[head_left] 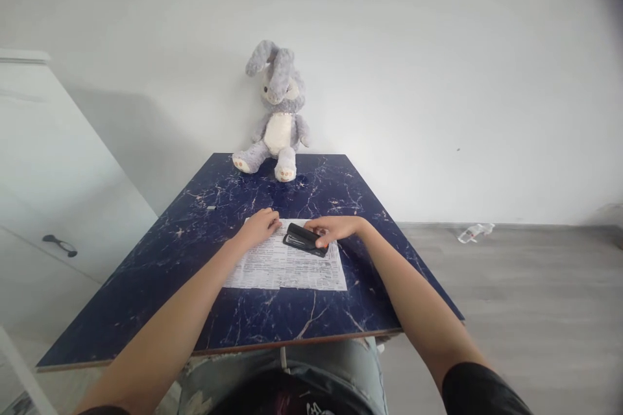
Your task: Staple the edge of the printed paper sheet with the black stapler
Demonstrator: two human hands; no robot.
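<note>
Right hand is gripping the end of a black stapler, smooth and long with rounded corners, and it's slanting across a sheet of print-covered paper. The paper is lying around midway between the side edges of the glossy, marble-look blue desk, closer to the front edge. Left hand is curling loosely at the paper's far left corner, can't tell if it's pinching anything. Fuzzy grey bunny is sitting at the back edge.
</note>
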